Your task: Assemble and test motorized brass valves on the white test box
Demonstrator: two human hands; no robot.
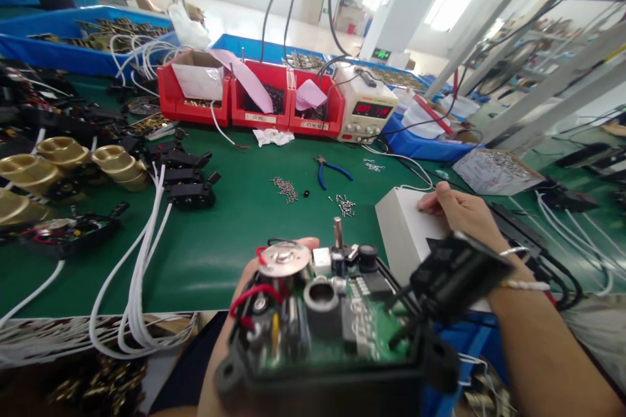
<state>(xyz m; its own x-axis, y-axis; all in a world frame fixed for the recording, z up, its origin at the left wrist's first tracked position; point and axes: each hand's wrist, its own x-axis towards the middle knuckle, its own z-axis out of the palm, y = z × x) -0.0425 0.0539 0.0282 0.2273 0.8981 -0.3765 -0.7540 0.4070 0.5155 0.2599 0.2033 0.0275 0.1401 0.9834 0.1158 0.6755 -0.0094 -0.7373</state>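
Black housing is gripped in the left hand, I'd keep it level; white box under right hand, can't tell that hand's grip.

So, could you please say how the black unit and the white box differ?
The black unit is held up in the left hand, while the white box stands on the table under the right hand. The black unit is open, baring red wires and a circuit board; the white box shows flat, pale faces.
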